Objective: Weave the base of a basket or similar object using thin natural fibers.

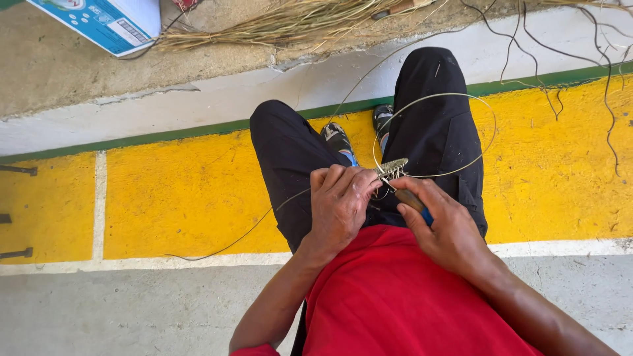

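1. The left hand [339, 204] is closed around the small woven piece [391, 167]. Only the piece's pointed, pale-green tip shows past the fingers, just above the lap and between the two knees. I judge that a firm pinch close to that tip keeps the weave from loosening.
2. The right hand [443, 227] is clamped on a tool with a wooden and blue handle [414, 201]. Its working end points to 10 o'clock and meets the woven piece. The tip is too small to make out. It seems best to ease it between strands without forcing it.
3. A long thin strand [461, 168] loops out from the weave toward 1 o'clock over the right thigh, and another strand trails toward 8 o'clock across the yellow painted floor [184, 198]. Keeping that loop untwisted should help it draw through cleanly.
4. A bundle of dry fibres [283, 23] lies at 11 o'clock, well apart, beside a blue and white box [99, 23].
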